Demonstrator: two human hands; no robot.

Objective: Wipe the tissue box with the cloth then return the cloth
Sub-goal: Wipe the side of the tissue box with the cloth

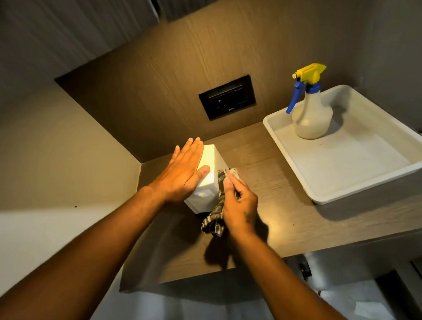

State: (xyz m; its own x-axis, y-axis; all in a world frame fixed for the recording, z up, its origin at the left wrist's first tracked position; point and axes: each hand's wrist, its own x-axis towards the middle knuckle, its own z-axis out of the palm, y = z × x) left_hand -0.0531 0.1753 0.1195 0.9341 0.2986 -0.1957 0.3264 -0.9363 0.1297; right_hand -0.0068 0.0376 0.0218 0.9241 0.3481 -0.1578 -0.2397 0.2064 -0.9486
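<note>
A white tissue box stands on a wooden shelf near the left wall. My left hand lies flat on top of the box, fingers together and stretched out. My right hand grips a checked green and white cloth and presses it against the box's right side. Part of the cloth hangs down below my fist, and the lower right of the box is hidden behind it.
A white tray sits at the right of the shelf, with a spray bottle with a yellow and blue trigger standing in its far corner. A dark wall socket is set in the wooden back panel. The shelf's front edge lies just under my forearms.
</note>
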